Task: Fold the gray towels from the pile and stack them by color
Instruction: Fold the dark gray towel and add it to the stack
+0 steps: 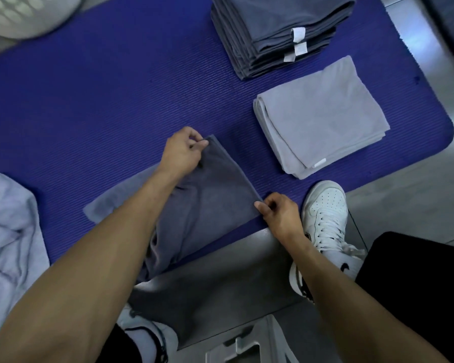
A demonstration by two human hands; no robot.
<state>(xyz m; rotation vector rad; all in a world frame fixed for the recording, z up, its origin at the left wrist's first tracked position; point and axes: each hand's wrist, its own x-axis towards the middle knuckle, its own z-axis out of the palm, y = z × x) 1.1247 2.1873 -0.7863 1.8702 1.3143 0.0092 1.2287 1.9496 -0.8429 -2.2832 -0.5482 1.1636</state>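
Observation:
A dark gray towel (210, 200) lies half folded on the blue mat (102, 100), its near end hanging off the mat's front edge. My left hand (182, 151) pinches its far corner. My right hand (278, 212) pinches the near right corner. A stack of several folded dark gray towels (278, 30) stands at the back of the mat. To its right front lies a folded light gray towel (323, 113). An unfolded pile of light gray towels (8, 237) sits at the left edge.
A white laundry basket (24, 14) shows at the top left corner. My white sneakers (323, 221) rest on the gray tiled floor by the mat's front edge. A white stool (244, 344) is partly visible below me.

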